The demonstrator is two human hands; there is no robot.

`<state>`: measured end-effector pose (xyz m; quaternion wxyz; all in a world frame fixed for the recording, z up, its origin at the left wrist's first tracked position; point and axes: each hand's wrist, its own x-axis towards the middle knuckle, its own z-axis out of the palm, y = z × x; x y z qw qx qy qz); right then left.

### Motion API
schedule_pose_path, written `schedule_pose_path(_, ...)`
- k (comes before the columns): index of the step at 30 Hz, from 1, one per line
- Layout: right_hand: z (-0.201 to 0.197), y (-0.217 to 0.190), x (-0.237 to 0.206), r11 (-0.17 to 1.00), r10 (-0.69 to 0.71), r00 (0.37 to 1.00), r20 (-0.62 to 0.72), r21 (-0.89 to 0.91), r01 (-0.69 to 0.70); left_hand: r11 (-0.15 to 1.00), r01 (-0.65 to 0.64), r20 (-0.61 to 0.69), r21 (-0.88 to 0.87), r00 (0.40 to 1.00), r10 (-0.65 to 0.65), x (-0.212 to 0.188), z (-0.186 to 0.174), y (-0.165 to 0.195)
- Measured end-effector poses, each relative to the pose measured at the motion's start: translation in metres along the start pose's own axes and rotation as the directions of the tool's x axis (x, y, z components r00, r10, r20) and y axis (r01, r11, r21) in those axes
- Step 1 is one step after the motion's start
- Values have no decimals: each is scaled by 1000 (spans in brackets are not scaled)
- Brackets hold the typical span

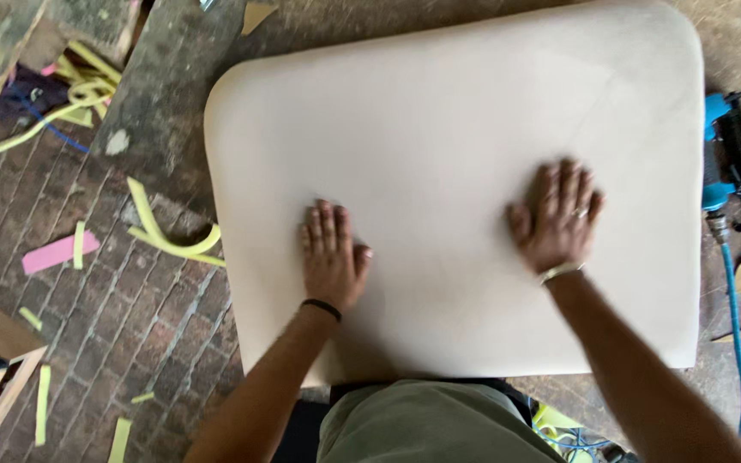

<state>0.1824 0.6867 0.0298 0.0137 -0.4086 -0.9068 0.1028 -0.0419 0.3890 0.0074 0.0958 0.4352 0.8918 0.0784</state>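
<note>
Left hand [332, 257] and right hand [557, 216] both flat, fingers spread, grasping nothing, on cream cushion [456, 120]

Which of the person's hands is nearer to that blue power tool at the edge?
The right hand. It lies flat on the cream cushion, toward the side where the blue tool sits. The left hand is also flat on the cushion, much farther away.

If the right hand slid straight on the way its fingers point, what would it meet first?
Only more of the large cream padded cushion it lies flat on; the right hand points toward the cushion's far edge, with apparently nothing in between.
</note>
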Motion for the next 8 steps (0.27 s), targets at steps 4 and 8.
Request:
schedule_pose_path(4, 10, -33, -76, 984, -180, 982, 56, -1, 180, 999, -44, -37, 15, 998, 45, -52, 19, 47)
schedule_pose_path(8, 10, -34, -130, 948, -318, 946, 54, 24, 317, 999, -46, -6, 16, 999, 46, -95, 29, 79)
